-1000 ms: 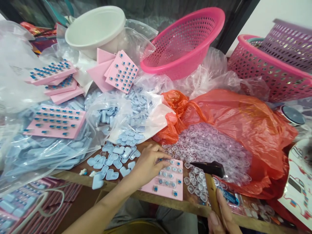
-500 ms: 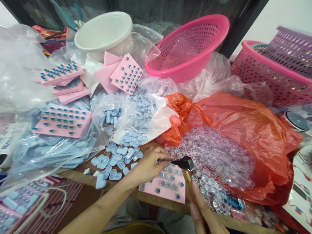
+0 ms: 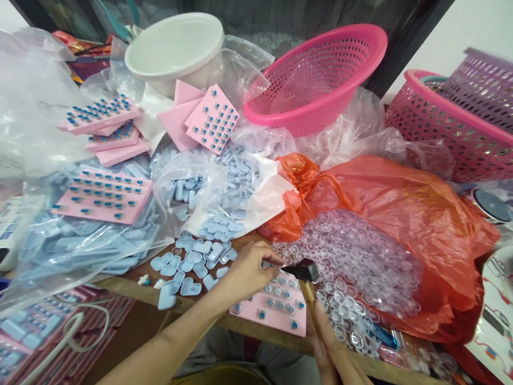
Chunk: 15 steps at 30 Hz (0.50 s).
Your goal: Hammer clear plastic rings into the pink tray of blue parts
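Note:
My right hand [image 3: 334,342] is closed around the wooden handle of a small hammer [image 3: 306,270]. The hammer's black head is over the upper right of a pink board [image 3: 276,319], its pointed end close to my left fingertips. On the board are small blue-and-metal parts, several under clear round caps. My left hand [image 3: 250,267] rests at the board's upper left, thumb and fingers brought together in a pinch; whatever is between them is hidden. Loose light-blue plastic shells [image 3: 192,262] lie left of that hand. Clear plastic caps [image 3: 352,256] are heaped to the right.
A red plastic bag [image 3: 401,187] surrounds the cap heap. Other pink boards [image 3: 106,195] sit on bagged blue pieces at left. Behind are a white basin [image 3: 176,51], a pink basket [image 3: 316,80] and further baskets [image 3: 449,123]. A blue tool [image 3: 385,336] lies near the front edge.
The view has shifted slightly, so most things appear a little further right. Both hands and the hammer keep nearly the same place over the pink board.

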Available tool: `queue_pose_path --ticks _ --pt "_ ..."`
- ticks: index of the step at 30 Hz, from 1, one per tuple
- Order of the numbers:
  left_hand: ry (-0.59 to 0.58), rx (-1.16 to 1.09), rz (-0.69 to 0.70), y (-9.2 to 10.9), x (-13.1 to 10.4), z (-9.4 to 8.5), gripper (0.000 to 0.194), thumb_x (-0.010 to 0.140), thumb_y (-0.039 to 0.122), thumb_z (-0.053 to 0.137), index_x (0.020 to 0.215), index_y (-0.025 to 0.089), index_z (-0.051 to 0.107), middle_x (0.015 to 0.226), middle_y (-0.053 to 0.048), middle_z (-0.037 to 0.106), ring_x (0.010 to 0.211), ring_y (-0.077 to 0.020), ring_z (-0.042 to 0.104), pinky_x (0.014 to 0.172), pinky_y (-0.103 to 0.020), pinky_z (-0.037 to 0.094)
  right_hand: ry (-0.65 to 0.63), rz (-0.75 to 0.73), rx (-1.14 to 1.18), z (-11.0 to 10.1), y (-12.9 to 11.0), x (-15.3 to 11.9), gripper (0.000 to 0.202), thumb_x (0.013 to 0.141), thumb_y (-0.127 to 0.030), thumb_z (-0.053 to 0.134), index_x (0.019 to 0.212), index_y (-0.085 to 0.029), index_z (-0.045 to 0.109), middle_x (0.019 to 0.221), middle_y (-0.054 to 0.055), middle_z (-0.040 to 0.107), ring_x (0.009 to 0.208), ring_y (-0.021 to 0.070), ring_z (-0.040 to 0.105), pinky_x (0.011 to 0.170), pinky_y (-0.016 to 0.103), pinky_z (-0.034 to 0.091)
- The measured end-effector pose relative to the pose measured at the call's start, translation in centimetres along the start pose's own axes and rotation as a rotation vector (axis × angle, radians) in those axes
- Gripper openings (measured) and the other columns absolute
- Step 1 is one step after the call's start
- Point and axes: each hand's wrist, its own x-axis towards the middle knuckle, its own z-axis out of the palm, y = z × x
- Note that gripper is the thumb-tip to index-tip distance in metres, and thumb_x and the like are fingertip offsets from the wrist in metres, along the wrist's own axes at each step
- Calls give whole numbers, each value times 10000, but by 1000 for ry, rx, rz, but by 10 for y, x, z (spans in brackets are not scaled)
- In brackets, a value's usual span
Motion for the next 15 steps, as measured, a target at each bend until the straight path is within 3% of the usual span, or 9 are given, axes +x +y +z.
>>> queue_pose_path --ticks 6,11,13,15 --pt "15 16 20 3 -1 -1 193 711 33 658 805 174 750 886 -34 699 881 -194 641 829 -299 469 10 -7 -24 -16 -15 -12 421 965 -299 454 1383 -288 500 1272 64 658 1100 220 662 818 331 612" --pt "7 6 15 2 0 -3 151 722 55 684 799 169 747 886 -38 710 890 -201 644 831 -303 463 33 -20 -46 -14 -26 1 504 943 -175 420 1412 -358 451 1225 7 688 1150 221 640 847 299 601" --pt "-18 11 19 2 -1 -4 180 735 57 682 845 176 761 915 -43 707 904 -200 642 836 -301 464 39 -42 -54 -18 -32 4 512 931 -134 415 1378 -373 489 1159 -14 717 1144 210 643 864 299 593" --pt "-33 18 26 3 -1 -4 233 744 41 663 885 192 769 935 -39 699 919 -196 635 839 -296 464 56 -62 -67 -27 -39 -1 466 901 -114 469 1246 -388 622 1098 -32 738 1144 229 643 847 297 596"
